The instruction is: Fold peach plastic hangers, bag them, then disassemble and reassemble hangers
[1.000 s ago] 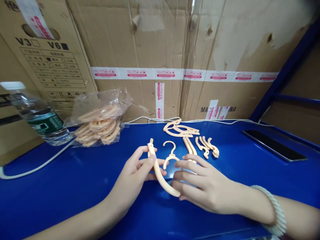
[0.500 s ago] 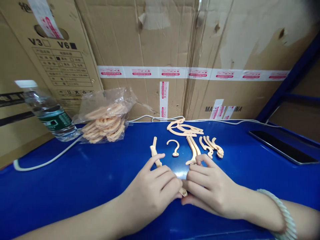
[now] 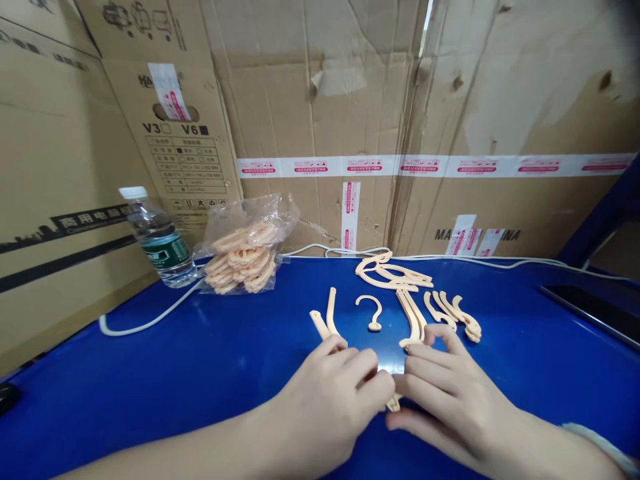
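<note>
My left hand (image 3: 340,397) is closed around a peach plastic hanger arm (image 3: 394,403); its lower end pokes out between my two hands. Beyond my left fingers, two peach strips (image 3: 331,310) spread in a V; whether both belong to the held part is hidden. My right hand (image 3: 455,393) meets the left one, its thumb and forefinger pinched at the same lower end, other fingers curled. Just past the hands lie a hanger hook (image 3: 376,313) and a pair of long hanger arms (image 3: 411,317). Short curved pieces (image 3: 445,308) are farther right.
A folded peach hanger (image 3: 390,273) lies at the back of the blue table (image 3: 240,373). Left of it are a clear bag of hanger parts (image 3: 245,253) and a water bottle (image 3: 160,243). A phone (image 3: 595,310) is at right. A white cable (image 3: 150,330) runs along cardboard boxes (image 3: 310,100).
The view has swung left, so everything sits farther right and slightly lower. The strips beyond my left hand, nearly in line before, now fan apart. Both hands keep their hold.
</note>
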`<action>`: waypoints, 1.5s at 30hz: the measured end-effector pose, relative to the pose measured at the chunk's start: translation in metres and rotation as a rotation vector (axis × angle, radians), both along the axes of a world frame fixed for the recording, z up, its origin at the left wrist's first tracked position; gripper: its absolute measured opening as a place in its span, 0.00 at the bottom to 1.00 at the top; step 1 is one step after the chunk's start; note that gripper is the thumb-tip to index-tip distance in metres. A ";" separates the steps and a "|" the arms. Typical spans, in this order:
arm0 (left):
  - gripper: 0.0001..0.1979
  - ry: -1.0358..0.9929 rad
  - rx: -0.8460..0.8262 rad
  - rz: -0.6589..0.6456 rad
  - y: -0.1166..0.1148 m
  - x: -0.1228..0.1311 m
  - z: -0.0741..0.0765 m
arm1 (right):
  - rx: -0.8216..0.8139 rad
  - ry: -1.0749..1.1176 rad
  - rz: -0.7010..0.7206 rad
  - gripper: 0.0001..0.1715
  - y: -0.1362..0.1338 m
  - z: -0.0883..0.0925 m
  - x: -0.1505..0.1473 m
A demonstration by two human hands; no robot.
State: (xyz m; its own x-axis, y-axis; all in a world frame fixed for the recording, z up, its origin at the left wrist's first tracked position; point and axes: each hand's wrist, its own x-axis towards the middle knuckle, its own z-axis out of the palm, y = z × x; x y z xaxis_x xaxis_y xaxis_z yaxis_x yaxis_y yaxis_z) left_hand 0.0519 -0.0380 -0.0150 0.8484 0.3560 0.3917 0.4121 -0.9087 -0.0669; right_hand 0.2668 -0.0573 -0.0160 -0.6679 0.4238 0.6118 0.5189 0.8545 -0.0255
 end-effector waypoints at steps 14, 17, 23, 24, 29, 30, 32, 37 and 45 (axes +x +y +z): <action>0.08 -0.062 0.004 -0.060 0.002 -0.004 0.005 | -0.054 -0.042 0.002 0.11 -0.004 0.006 -0.003; 0.10 -0.084 0.020 -0.063 0.002 -0.004 0.007 | -0.097 0.014 0.019 0.09 -0.004 0.007 -0.002; 0.14 -0.112 0.010 -0.034 0.020 -0.015 0.015 | -0.271 0.270 -0.173 0.12 0.013 0.012 0.011; 0.13 -0.110 -0.041 -0.035 0.025 -0.018 0.017 | -0.324 0.283 -0.220 0.14 0.017 0.013 0.015; 0.10 -0.153 -0.266 -0.049 0.047 -0.034 0.030 | -0.299 0.315 -0.229 0.16 0.046 0.053 0.039; 0.10 -0.145 -0.292 -0.040 0.050 -0.037 0.033 | -0.228 0.317 -0.233 0.17 0.055 0.069 0.045; 0.09 -0.099 -0.321 -0.008 0.055 -0.043 0.037 | -0.123 0.344 -0.314 0.16 0.073 0.104 0.056; 0.09 -0.003 -0.397 0.021 0.065 -0.052 0.035 | -0.115 0.307 -0.298 0.17 0.107 0.135 0.060; 0.15 -0.051 -0.400 -0.058 0.065 -0.049 0.024 | -0.378 -0.120 -0.009 0.08 0.088 0.028 0.003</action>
